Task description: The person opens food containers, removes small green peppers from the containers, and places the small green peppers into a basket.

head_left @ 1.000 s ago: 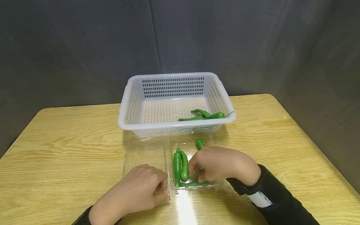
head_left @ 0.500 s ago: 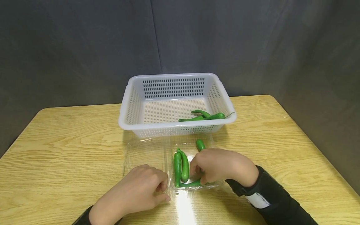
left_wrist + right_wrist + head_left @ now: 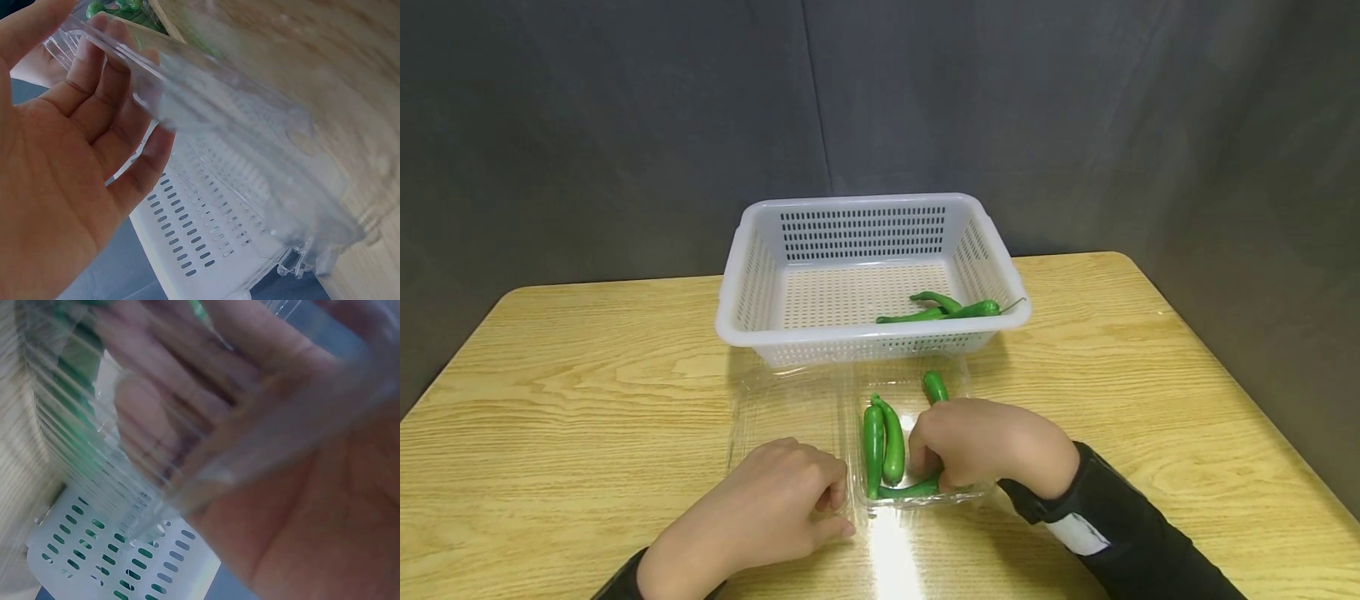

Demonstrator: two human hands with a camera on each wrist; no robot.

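A clear plastic clamshell container (image 3: 917, 502) lies opened flat, its lid (image 3: 790, 400) to the left. My left hand (image 3: 767, 500) is at the lid's near edge, fingers bent over it; in the left wrist view they show through the plastic, the thumb at the rim. My right hand (image 3: 992, 442) reaches into the tray with curled fingers on a green chili pepper (image 3: 936, 387), whose lower part they hide. Two more chili peppers (image 3: 893, 446) lie side by side at the tray's left, and another chili pepper (image 3: 910, 490) lies along its front.
A white perforated basket (image 3: 861, 337) stands behind the container, with several green peppers (image 3: 973, 309) in its front right corner. One stem pokes over the rim. The wooden table (image 3: 587, 375) ends at a dark grey curtain (image 3: 625, 150).
My right hand has shifted slightly right and down within the tray, and more of the front pepper was briefly uncovered or covered by its fingers. The left hand stays put.
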